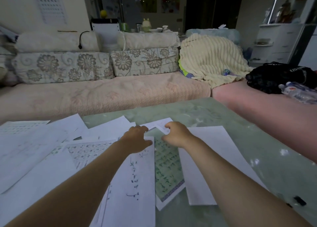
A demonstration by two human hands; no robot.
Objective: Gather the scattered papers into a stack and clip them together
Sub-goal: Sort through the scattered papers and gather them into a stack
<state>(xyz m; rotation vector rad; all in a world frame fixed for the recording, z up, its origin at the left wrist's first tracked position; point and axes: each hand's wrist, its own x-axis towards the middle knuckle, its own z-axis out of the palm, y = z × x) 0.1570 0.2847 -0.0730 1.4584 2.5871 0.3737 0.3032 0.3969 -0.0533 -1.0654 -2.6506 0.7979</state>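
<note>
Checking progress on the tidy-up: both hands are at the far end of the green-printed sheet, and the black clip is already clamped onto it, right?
Not quite. The left hand and right hand are at the far end of the green-printed sheet, but the black clip lies loose on the table at near right, off the papers, as the head view shows.

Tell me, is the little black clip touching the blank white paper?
Apart. The head view shows bare green table between the black clip and the blank white paper.
</note>
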